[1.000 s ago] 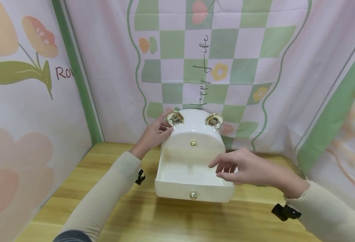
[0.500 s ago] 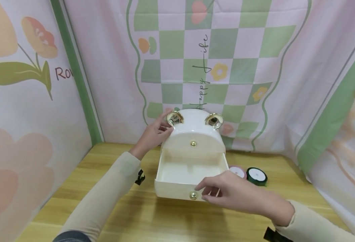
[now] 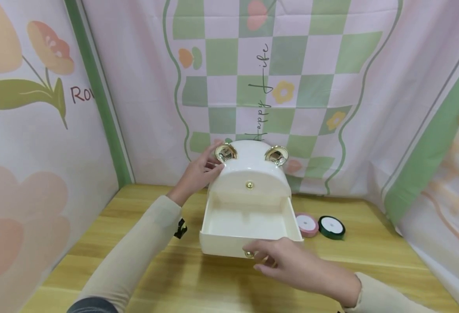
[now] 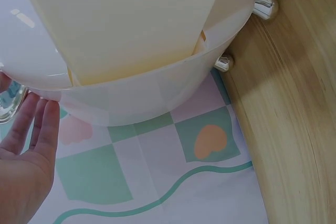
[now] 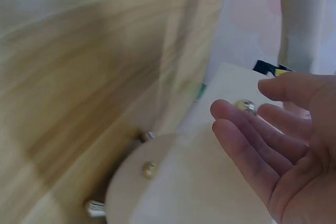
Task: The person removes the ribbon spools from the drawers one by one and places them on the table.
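Note:
A white, round-topped storage box with two gold-rimmed ears stands on the table. Its lower drawer is pulled out, with a bare white inside. My left hand rests on the box's upper left side by the ear, its fingers fairly straight against the shell. My right hand is in front of the drawer, fingertips right at its gold knob. In the right wrist view the fingers are loosely bent, thumb apart, with the drawer knob showing between them.
Right of the drawer, a pink ribbon spool and a dark green ribbon spool lie on the wooden table. A smaller gold knob sits on the closed upper front. Printed curtains hang close behind the box.
My right hand has moved down and left from above the drawer to its front knob, uncovering the two spools. The left hand, the box and the drawer have stayed in place.

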Demonstrator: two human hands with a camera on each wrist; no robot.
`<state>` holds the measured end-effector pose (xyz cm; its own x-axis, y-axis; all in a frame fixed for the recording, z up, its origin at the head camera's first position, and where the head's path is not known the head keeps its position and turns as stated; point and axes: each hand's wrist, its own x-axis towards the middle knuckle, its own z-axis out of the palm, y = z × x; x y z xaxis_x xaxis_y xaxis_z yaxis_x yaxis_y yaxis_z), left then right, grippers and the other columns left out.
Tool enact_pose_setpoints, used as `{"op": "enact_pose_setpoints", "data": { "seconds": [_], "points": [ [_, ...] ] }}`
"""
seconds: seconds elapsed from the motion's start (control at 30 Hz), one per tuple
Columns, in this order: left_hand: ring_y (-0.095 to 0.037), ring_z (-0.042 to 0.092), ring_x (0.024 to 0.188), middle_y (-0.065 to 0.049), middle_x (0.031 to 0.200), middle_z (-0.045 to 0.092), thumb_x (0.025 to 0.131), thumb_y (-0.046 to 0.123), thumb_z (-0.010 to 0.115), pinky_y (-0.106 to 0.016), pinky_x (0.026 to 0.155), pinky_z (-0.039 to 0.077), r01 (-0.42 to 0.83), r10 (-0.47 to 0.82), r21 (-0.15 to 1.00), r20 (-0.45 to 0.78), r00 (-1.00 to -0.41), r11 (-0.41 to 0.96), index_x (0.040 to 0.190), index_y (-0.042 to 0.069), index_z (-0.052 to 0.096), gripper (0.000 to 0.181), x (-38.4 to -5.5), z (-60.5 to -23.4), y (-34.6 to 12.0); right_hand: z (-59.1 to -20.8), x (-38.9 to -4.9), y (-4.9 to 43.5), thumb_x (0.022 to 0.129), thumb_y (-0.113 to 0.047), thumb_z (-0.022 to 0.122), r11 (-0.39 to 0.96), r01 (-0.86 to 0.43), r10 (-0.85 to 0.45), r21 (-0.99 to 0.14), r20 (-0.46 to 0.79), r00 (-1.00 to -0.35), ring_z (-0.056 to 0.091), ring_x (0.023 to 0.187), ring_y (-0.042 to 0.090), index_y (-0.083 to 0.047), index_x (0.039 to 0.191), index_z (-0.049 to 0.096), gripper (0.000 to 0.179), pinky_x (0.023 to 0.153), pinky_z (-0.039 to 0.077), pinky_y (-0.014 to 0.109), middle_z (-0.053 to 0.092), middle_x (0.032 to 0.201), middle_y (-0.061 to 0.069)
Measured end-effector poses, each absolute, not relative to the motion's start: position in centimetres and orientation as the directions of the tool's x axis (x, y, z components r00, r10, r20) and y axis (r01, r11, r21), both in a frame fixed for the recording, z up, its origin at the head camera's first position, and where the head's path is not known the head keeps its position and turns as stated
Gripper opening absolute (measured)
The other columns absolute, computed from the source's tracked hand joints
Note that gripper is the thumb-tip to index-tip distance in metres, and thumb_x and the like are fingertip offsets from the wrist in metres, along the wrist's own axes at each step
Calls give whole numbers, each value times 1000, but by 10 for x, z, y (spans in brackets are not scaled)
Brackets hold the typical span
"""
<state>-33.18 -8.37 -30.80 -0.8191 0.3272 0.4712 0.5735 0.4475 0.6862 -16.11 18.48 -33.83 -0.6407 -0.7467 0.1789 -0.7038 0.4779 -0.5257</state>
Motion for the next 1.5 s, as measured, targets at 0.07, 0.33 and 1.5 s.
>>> {"op": "enact_pose_setpoints", "data": {
  "seconds": [0.07, 0.33, 1.5],
  "points": [
    [-21, 65, 98, -5, 113, 66, 102, 24, 62, -35, 87, 56, 573, 328, 686, 471, -819, 448, 157, 44, 25, 69, -332, -308, -84, -343, -162, 184, 94, -8, 71, 474, -709, -742, -523, 196, -641, 66, 81, 1, -14, 128, 65, 36, 66, 56, 19, 74, 102, 2],
    [-21, 65, 98, -4, 112, 65, 102, 25, 61, -36, 86, 56, 574, 332, 687, 468, -819, 446, 157, 43, 25, 69, -332, -308, -84, -357, -169, 180, 94, -3, 68, 424, -771, -727, -475, 330, -603, 62, 80, -3, -11, 122, 70, 28, 66, 54, 17, 73, 98, -1],
    [-24, 65, 101, -7, 115, 65, 102, 27, 61, -40, 85, 57, 559, 328, 694, 454, -829, 453, 156, 46, 25, 68, -331, -307, -84, -358, -244, 174, 94, -3, 68, 536, -710, -604, -457, 380, -701, 57, 68, 3, -9, 116, 75, 23, 60, 52, 23, 74, 97, 1]
  ]
}}
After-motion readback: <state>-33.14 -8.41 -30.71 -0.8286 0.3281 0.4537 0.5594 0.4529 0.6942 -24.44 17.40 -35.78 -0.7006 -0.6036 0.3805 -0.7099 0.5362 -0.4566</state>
